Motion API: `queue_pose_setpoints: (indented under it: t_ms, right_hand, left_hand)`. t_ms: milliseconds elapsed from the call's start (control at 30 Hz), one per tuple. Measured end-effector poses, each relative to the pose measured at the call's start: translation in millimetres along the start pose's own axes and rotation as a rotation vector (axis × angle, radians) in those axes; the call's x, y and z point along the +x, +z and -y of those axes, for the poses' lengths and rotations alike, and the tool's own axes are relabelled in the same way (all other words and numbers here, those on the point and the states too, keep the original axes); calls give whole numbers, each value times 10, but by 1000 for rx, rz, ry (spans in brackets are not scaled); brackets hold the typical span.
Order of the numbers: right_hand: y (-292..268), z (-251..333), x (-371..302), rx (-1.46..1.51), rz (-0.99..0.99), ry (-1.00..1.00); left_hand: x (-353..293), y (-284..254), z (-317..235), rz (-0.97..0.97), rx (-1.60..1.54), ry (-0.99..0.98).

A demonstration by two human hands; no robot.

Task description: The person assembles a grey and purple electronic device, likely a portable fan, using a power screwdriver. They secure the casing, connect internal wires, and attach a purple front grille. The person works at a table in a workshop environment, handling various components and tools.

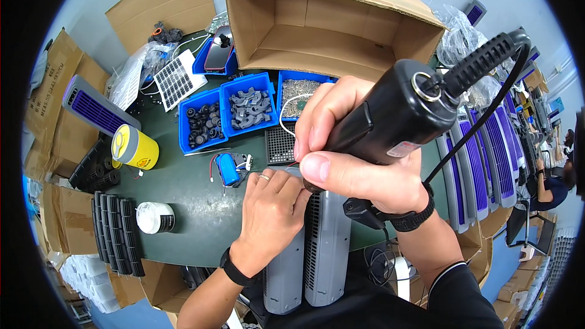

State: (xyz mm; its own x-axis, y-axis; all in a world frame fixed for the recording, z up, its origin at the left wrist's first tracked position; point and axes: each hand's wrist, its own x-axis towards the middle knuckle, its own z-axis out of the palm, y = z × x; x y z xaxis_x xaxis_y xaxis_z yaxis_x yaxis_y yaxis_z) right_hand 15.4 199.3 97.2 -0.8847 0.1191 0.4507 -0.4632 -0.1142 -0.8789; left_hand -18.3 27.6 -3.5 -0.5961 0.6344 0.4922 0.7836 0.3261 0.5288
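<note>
The right hand (359, 170) comes in from the lower right, fingers clenched around a black electric screwdriver (396, 116) whose long axis slants from upper right down to its tip at lower left. The left hand (271, 213) presses, fingers curled, on a grey slatted housing (326, 250) lying lengthwise toward the person on the green bench (189, 207). Blue parts bins (244, 106) and a cardboard box (329, 18) stand behind.

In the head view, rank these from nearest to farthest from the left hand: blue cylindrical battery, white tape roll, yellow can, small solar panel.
From the left hand:
1. Blue cylindrical battery, just up-left of the knuckles.
2. White tape roll, on the green mat to the left.
3. Yellow can, farther left and higher.
4. Small solar panel, far up-left beside the blue bins.
</note>
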Motion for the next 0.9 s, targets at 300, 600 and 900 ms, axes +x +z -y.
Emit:
queue_pose_setpoints:
  t_ms: [300,600,900]
  right_hand:
    - [-17,46,-21,-13,-8,-10]
    - [-40,30,-60,-47,3,-29]
    - [-48,51,-74,-53,-6,-32]
  left_hand:
    - [-28,33,-17,63,20,32]
    - [-32,41,-32,101,25,39]
    - [-50,45,-11,140,11,41]
